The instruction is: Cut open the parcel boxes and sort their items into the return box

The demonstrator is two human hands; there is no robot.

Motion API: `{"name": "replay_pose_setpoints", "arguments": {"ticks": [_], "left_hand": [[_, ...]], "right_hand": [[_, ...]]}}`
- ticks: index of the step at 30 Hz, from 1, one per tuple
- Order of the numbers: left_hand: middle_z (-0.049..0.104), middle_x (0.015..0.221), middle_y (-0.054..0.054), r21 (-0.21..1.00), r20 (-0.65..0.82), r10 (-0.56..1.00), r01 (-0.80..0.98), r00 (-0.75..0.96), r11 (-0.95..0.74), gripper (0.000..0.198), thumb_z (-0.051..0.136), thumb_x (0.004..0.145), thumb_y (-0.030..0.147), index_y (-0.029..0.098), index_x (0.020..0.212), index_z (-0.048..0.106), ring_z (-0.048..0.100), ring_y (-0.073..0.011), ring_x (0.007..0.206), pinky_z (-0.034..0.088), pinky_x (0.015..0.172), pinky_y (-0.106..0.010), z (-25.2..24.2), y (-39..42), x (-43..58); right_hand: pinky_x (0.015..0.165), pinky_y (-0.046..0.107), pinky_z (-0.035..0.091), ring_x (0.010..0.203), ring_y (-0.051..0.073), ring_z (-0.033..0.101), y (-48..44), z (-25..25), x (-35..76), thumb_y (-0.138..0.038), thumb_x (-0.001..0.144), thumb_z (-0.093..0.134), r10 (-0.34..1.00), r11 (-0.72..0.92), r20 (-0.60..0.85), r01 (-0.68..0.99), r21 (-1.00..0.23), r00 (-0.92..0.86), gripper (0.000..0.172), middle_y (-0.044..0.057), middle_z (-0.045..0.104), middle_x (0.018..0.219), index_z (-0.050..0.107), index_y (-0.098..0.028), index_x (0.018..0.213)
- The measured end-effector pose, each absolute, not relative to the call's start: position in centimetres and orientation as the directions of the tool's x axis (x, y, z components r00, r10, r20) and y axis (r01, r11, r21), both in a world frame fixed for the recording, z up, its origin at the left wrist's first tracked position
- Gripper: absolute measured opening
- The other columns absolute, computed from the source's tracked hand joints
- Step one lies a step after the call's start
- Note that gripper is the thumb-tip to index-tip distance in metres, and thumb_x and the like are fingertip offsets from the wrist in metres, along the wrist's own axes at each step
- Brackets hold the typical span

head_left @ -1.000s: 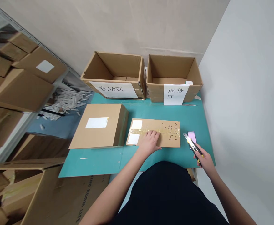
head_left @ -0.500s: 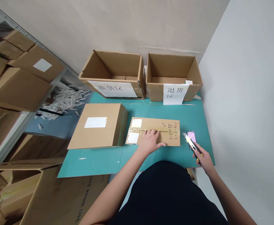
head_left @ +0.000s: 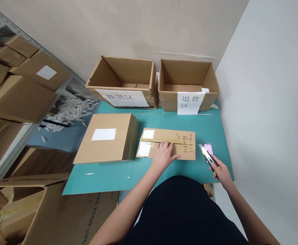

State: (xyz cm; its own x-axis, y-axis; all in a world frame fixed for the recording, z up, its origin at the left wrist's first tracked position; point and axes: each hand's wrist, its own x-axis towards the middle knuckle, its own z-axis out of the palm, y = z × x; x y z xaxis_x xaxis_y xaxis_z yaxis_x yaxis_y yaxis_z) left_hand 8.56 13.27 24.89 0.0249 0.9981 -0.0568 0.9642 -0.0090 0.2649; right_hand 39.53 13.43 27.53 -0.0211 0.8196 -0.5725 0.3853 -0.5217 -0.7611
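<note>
A flat cardboard box [head_left: 182,149] with two white labels, clear tape and handwritten marks lies in the middle of the green table [head_left: 108,175]. My left hand [head_left: 163,154] rests on its top, fingertips at the central seam and thumb stretched toward the right. To the right of the box, my right hand [head_left: 221,172] is closed around a yellow and black utility knife [head_left: 210,160], its blade pointing up and left. Partly under the knife lies a phone [head_left: 208,148] with a pinkish screen.
A larger closed box [head_left: 108,146] sits at the table's left. Two open boxes with paper signs, one left [head_left: 123,97] and one right [head_left: 169,100], stand along the back wall. Shelves of boxes [head_left: 21,98] are at far left, and an open carton [head_left: 62,214] is below.
Both hands hold nearly the same places. The seam at the left end of the flat box looks slightly more parted under my left hand.
</note>
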Motion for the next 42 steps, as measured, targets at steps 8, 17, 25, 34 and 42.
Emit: {"name": "replay_pose_setpoints", "arguments": {"ticks": [8, 17, 25, 34, 42], "left_hand": [[0.061, 0.116, -0.014, 0.293, -0.069, 0.996, 0.955, 0.059, -0.036, 0.059, 0.074, 0.081, 0.053, 0.020, 0.128, 0.061, 0.053, -0.0350, 0.115, 0.042, 0.102, -0.050, 24.3, 13.2, 8.2], [0.061, 0.126, -0.013, 0.284, -0.093, 0.986, 0.953, 0.136, -0.104, 0.064, 0.079, 0.078, 0.049, 0.027, 0.134, 0.058, 0.054, -0.0352, 0.117, 0.043, 0.101, -0.050, 25.5, 13.5, 7.6], [0.061, 0.133, -0.015, 0.312, -0.099, 0.976, 0.937, 0.196, -0.157, 0.076, 0.071, 0.081, 0.059, 0.024, 0.145, 0.049, 0.049, -0.0375, 0.127, 0.034, 0.112, -0.052, 24.2, 14.0, 7.3], [0.064, 0.114, -0.014, 0.278, -0.120, 0.983, 0.955, 0.141, -0.103, 0.068, 0.083, 0.069, 0.058, 0.021, 0.122, 0.062, 0.055, -0.0357, 0.112, 0.041, 0.102, -0.049, 25.0, 14.7, 8.1], [0.064, 0.114, -0.013, 0.277, -0.107, 0.987, 0.957, 0.123, -0.089, 0.065, 0.084, 0.067, 0.057, 0.021, 0.115, 0.060, 0.056, -0.0343, 0.111, 0.041, 0.101, -0.048, 24.8, 14.7, 8.4]], "right_hand": [[0.037, 0.022, 0.037, 0.041, 0.009, 0.050, 13.6, 27.7, 39.2, -0.063, 0.076, 0.061, 0.817, -0.513, -0.575, 0.402, -0.759, -0.042, 0.090, -0.003, 0.064, 0.070, 0.045, -0.018, 0.152], [0.037, 0.022, 0.037, 0.042, 0.010, 0.051, 13.6, 27.3, 39.3, -0.064, 0.075, 0.062, 0.823, -0.507, -0.565, 0.378, -0.774, -0.052, 0.089, -0.002, 0.063, 0.070, 0.047, -0.019, 0.151], [0.036, 0.022, 0.038, 0.042, 0.010, 0.050, 13.7, 27.5, 39.1, -0.065, 0.074, 0.062, 0.821, -0.511, -0.570, 0.393, -0.764, -0.041, 0.089, -0.002, 0.064, 0.070, 0.049, -0.020, 0.149], [0.035, 0.022, 0.037, 0.040, 0.010, 0.051, 14.1, 27.0, 39.0, -0.060, 0.076, 0.060, 0.830, -0.482, -0.554, 0.411, -0.774, -0.070, 0.083, -0.003, 0.063, 0.069, 0.051, -0.019, 0.148], [0.034, 0.021, 0.036, 0.039, 0.010, 0.050, 14.4, 26.6, 39.2, -0.059, 0.075, 0.063, 0.826, -0.485, -0.559, 0.411, -0.772, -0.075, 0.081, -0.003, 0.064, 0.068, 0.053, -0.021, 0.146]]}}
